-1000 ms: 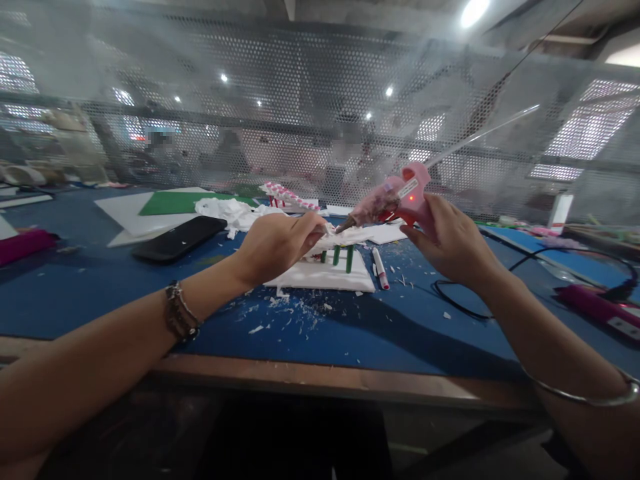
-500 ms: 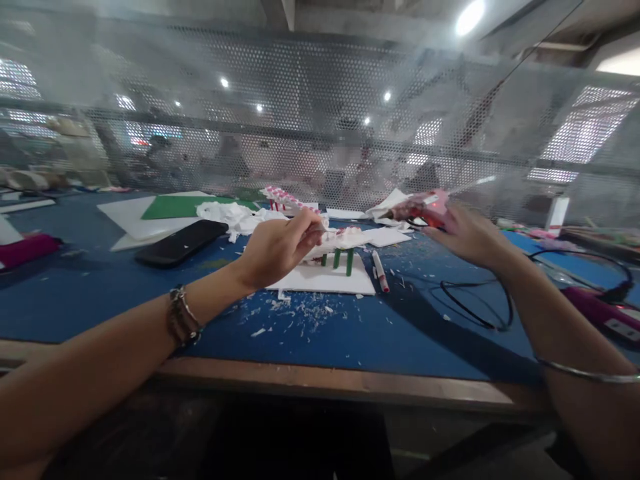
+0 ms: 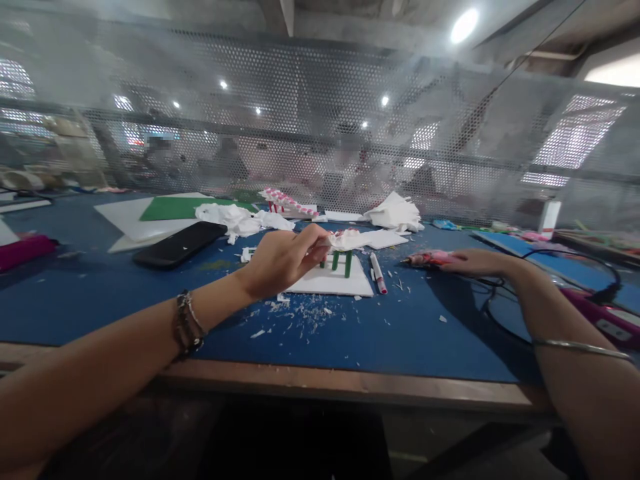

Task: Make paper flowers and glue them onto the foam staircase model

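My left hand [image 3: 285, 257] is closed in a pinch on the end of a white foam piece [image 3: 347, 239] that rests on short green posts [image 3: 343, 262]. The posts stand on a flat white foam base [image 3: 333, 285] on the blue table. My right hand [image 3: 477, 262] lies low on the table to the right, fingers laid over the handle of a pink glue gun [image 3: 429, 258] that rests on its side, nozzle pointing left. A red-capped white marker [image 3: 377, 273] lies between the base and the gun.
A black phone [image 3: 180, 243] lies left of the foam base, with crumpled white paper [image 3: 233, 217], white and green sheets [image 3: 167, 207] behind it. White scraps litter the blue table [image 3: 125, 293]. A black cord [image 3: 493, 313] loops at right. A perforated metal screen [image 3: 310, 120] closes the back.
My right hand has lowered the glue gun from beside the foam piece down to the table at right, where it now lies. My left hand keeps pinching the foam piece.
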### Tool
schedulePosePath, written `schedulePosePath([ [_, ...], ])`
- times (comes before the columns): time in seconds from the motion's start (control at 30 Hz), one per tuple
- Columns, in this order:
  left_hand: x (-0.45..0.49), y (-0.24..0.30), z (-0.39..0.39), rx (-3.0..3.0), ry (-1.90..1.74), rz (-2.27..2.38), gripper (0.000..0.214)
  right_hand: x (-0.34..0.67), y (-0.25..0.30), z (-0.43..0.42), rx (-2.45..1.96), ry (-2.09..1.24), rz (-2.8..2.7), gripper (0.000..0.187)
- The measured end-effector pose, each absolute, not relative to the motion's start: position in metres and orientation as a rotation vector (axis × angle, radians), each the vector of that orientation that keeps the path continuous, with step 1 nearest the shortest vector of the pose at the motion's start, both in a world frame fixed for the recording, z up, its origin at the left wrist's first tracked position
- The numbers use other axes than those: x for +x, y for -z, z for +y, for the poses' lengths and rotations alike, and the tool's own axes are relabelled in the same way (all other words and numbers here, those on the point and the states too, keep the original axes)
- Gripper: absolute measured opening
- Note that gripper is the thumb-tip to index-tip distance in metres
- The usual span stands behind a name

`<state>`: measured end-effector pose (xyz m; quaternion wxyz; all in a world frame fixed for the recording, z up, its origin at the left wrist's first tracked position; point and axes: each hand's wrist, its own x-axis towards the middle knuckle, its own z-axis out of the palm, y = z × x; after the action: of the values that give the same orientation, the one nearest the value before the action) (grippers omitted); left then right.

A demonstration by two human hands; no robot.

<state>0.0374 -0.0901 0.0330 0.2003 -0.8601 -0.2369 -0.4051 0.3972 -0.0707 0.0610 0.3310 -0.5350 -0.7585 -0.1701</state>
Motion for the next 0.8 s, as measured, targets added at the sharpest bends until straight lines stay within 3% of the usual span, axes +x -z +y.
schedulePosePath([
  [0.13, 0.038, -0.032, -0.093, -2.353, 1.074, -0.622, 0.022, 0.383, -0.074, -0.071, -1.487, 0.360, -2.197, 0.033],
  [0.3, 0.041, -0.030, -0.097, -2.294, 0.999, -0.596, 0.025, 0.318, -0.082, -0.093, -1.333, 0.526, -2.166, 0.041],
  [0.4, 0.044, -0.029, -0.099, -2.239, 0.984, -0.597, 0.030, 0.271, -0.073, -0.116, -1.026, 0.712, -2.217, 0.037],
  [0.53, 0.046, -0.028, -0.102, -2.208, 0.981, -0.575, 0.032, 0.236, -0.057, -0.136, -0.766, 0.720, -2.221, 0.040],
  [0.8, 0.050, -0.027, -0.108, -2.231, 1.005, -0.544, 0.030, 0.230, -0.049, -0.133, -0.783, 0.681, -2.146, 0.035],
])
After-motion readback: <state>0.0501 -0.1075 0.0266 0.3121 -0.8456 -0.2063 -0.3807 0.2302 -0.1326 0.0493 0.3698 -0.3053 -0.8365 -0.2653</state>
